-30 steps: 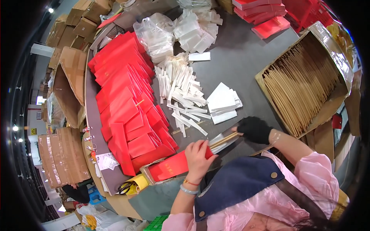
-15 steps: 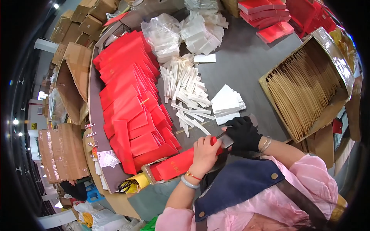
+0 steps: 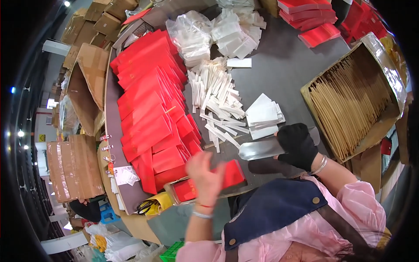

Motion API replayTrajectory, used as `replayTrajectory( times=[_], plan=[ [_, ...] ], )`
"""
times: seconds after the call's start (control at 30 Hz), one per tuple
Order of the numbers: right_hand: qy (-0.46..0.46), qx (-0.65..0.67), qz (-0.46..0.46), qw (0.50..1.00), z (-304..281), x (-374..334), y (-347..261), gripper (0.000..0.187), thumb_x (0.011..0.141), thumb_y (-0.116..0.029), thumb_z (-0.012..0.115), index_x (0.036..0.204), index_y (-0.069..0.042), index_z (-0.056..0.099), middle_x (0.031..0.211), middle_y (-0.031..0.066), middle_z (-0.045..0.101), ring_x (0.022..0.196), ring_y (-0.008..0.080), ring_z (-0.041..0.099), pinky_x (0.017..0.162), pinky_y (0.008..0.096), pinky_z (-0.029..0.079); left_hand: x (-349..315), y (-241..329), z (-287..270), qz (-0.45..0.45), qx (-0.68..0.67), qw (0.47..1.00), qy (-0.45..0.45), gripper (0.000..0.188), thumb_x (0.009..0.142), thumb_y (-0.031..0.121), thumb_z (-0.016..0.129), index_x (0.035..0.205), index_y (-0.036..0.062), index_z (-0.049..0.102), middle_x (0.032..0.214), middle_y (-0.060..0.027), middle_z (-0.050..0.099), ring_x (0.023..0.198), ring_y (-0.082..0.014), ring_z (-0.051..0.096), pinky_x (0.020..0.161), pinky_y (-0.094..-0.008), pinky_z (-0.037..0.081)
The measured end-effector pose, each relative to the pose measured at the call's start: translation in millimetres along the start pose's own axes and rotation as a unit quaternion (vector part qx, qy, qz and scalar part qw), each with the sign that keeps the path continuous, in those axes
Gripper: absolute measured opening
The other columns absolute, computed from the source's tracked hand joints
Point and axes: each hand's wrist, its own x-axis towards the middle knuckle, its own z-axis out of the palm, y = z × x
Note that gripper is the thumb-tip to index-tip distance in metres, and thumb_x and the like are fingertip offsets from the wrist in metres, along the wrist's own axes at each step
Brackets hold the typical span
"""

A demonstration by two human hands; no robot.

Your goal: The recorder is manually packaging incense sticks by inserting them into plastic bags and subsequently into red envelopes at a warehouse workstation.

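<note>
My right hand [image 3: 297, 144], in a black fingerless glove, grips a long, shiny metal plate [image 3: 262, 149] with a rounded end, held low over the table. My left hand [image 3: 206, 177] is bare and blurred by motion, fingers apart, with nothing visible in it. Beneath and beside it a flat red packet [image 3: 234, 174] lies at the table's near edge, its left part in an open cardboard holder [image 3: 172, 195]. Many red paper envelopes [image 3: 150, 105] overlap in a long heap beyond, to the left. White cards [image 3: 264, 114] lie just past the metal plate.
Loose white paper strips [image 3: 216, 87] cover the middle of the table, with plastic-wrapped white bundles [image 3: 192, 37] behind them. To the right stands a carton [image 3: 321, 118] packed with thin brown sticks. Red stacks [image 3: 312, 17] sit far right; a yellow pouch [image 3: 159, 205] with black-handled scissors is near left.
My left hand has lifted off the red packet and moved left. The metal plate, earlier at the packet's right end, is now apart from it and more fully visible in my right hand.
</note>
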Motion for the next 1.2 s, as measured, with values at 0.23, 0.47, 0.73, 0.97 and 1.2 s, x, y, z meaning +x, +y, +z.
replayTrajectory(
  times=[0.23,0.47,0.73,0.97,1.2],
  plan=[
    [-0.05,-0.04,-0.041,0.997,6,0,-8,0.066,0.063,-0.045,0.079,0.113,-0.008,0.058,0.106,0.0104,0.058,0.103,0.0285,0.054,0.096,0.0451,0.035,-36,13,58,-0.094,-0.1,0.99,-0.015,0.083,0.064,0.039,0.086,0.129,0.0006,0.053,0.134,-0.0152,0.05,0.128,-0.0313,0.043,0.112,-0.0553,0.018],
    [-0.117,0.006,-0.059,0.991,19,-2,-14,0.061,0.067,-0.046,0.077,0.111,-0.008,0.058,0.106,0.011,0.058,0.103,0.0291,0.055,0.095,0.0455,0.035,-43,9,51,-0.122,-0.143,0.981,-0.04,0.085,0.067,0.042,0.083,0.133,0.0006,0.049,0.137,-0.0168,0.048,0.132,-0.0329,0.038,0.115,-0.0553,0.012],
    [-0.065,0.113,-0.117,0.985,69,18,-41,0.071,0.069,-0.054,0.072,0.12,-0.007,0.059,0.115,0.0152,0.059,0.106,0.0346,0.056,0.095,0.049,0.037,-12,12,50,-0.021,-0.13,0.988,-0.079,0.064,0.075,0.031,0.077,0.127,0.0006,0.054,0.131,-0.0164,0.053,0.125,-0.0364,0.043,0.11,-0.0548,0.024],
    [0.17,0.104,0.15,0.968,-2,-35,67,0.045,0.072,-0.019,0.079,0.113,-0.008,0.063,0.115,0.0141,0.06,0.108,0.0324,0.056,0.095,0.0412,0.043,98,2,91,0.102,0.003,0.994,0.032,0.021,0.075,0.013,0.073,0.095,0.0112,0.067,0.106,-0.0094,0.061,0.1,-0.031,0.054,0.083,-0.0457,0.043],
    [0.228,-0.096,0.401,0.882,-25,-158,222,0.03,0.086,-0.021,0.064,0.108,-0.001,0.061,0.108,0.018,0.062,0.103,0.0351,0.059,0.087,0.0404,0.048,111,-6,86,0.175,0.023,0.984,-0.004,0.012,0.074,0.013,0.073,0.078,0.0115,0.063,0.086,-0.0062,0.059,0.088,-0.0283,0.055,0.074,-0.0443,0.041]
  ],
)
